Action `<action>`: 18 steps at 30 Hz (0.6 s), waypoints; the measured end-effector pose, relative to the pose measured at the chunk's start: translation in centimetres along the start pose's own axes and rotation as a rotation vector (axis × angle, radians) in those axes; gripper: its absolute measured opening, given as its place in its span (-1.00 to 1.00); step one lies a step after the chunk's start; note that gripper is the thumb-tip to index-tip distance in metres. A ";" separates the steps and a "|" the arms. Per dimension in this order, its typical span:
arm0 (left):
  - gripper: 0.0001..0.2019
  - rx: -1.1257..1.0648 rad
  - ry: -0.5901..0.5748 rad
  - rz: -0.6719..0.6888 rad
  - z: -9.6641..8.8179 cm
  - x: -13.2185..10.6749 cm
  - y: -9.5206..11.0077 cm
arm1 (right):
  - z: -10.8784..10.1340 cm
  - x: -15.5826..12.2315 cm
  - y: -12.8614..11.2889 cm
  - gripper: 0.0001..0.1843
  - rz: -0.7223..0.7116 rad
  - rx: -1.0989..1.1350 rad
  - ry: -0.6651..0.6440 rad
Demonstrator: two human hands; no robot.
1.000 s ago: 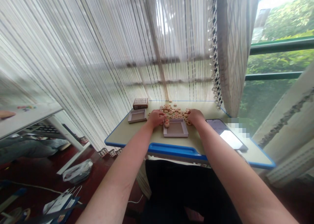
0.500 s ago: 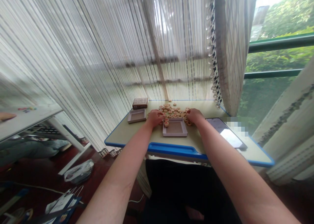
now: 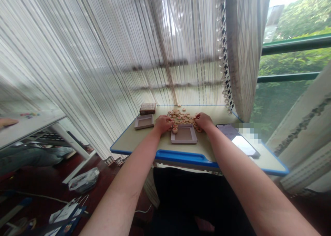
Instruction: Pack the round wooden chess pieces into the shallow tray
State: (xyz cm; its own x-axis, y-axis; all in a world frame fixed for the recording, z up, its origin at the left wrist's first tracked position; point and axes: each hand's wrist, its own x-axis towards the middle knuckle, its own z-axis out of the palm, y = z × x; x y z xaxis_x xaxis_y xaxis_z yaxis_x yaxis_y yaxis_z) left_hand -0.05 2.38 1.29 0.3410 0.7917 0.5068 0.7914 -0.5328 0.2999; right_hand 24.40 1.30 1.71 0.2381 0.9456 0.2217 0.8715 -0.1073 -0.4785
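Observation:
A pile of small round wooden game pieces lies at the far middle of a beige desk with a blue rim. In front of the pile sits a shallow open box tray with two pieces in its far left corner. My left hand rests at the pile's left edge, fingers curled on the pieces. At the pile's right edge my right hand also has its fingers bent down over pieces. What either hand grips is too small to make out.
A second shallow tray and a brown printed box lie at the desk's far left. A phone with a lit screen lies at the right. Striped curtains hang behind; another white table stands at the left.
Both hands have stayed at the pile's edges with only small finger shifts. The view has drifted slightly.

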 end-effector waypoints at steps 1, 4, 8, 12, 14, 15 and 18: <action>-0.78 -0.003 0.000 -0.003 0.0 0.0 0.0 | -0.2 -0.2 -0.3 -0.68 -0.006 0.047 0.026; -0.79 -0.017 -0.012 0.005 0.1 0.1 -0.1 | -0.6 -1.3 -1.6 -0.68 -0.070 0.193 0.032; -0.82 -0.031 -0.020 0.018 0.2 0.2 -0.2 | -0.5 -3.2 -3.8 -0.73 -0.270 0.279 -0.113; -0.85 -0.027 -0.020 0.003 0.4 0.3 -0.4 | -0.6 -4.6 -4.9 -0.80 -0.435 0.183 -0.240; -0.86 -0.037 -0.007 0.023 0.5 0.4 -0.6 | -0.9 -5.0 -5.0 -0.79 -0.450 0.087 -0.295; -0.85 -0.043 0.002 0.038 0.6 0.4 -0.6 | -1.1 -5.1 -5.1 -0.78 -0.453 0.047 -0.311; -0.85 -0.050 0.022 0.072 0.7 0.3 -0.7 | -1.6 -5.4 -5.2 -0.74 -0.456 -0.044 -0.355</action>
State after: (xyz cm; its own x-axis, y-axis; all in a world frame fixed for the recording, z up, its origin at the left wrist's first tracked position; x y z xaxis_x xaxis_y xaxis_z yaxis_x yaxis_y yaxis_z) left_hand -0.17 3.19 0.71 0.3844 0.7443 0.5462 0.7388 -0.6028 0.3014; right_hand 19.20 -3.74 4.34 -0.3176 0.9434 0.0955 0.8709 0.3300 -0.3643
